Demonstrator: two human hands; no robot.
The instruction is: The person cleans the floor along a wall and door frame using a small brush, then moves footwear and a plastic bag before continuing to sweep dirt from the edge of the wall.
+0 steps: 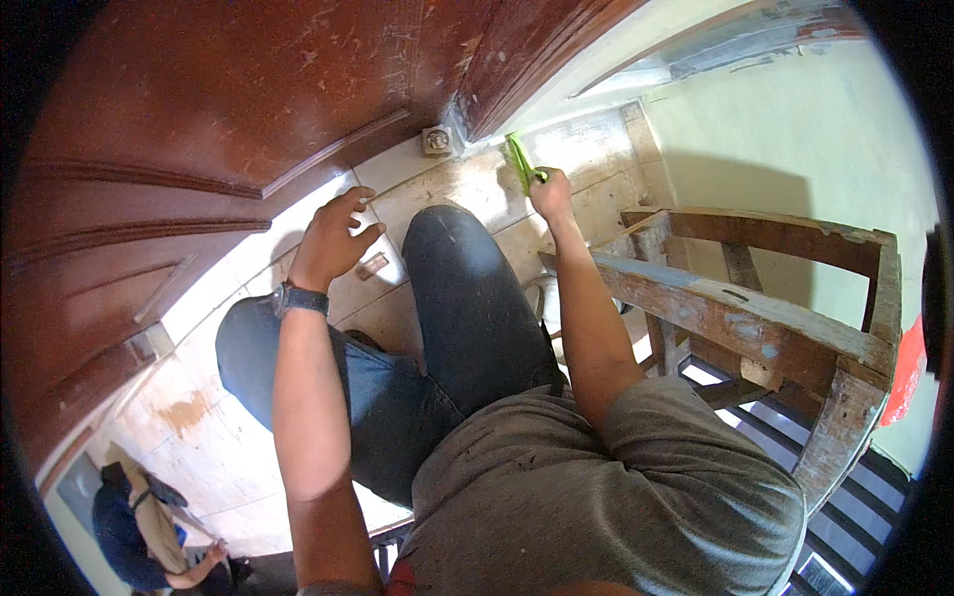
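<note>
My right hand [551,191] is closed around a slim lime-green tool [519,162], whose kind I cannot make out. Its far end lies close to the foot of the pale door frame [475,145]. My left hand [333,241] is held over the tiled floor, fingers apart, with nothing in it. The reddish-brown panelled door [238,99] stands just beyond that hand. A small brown block [373,266] lies on the tiles beside my left hand. Near the door's bottom corner sits a small square whitish object [436,140].
A worn wooden trestle [735,308] stands close on my right, against the pale green wall [795,129]. Dark slats [855,517] run beneath it. At the lower left is another person [134,526], with one arm out. My bent knees [462,258] lie between my arms.
</note>
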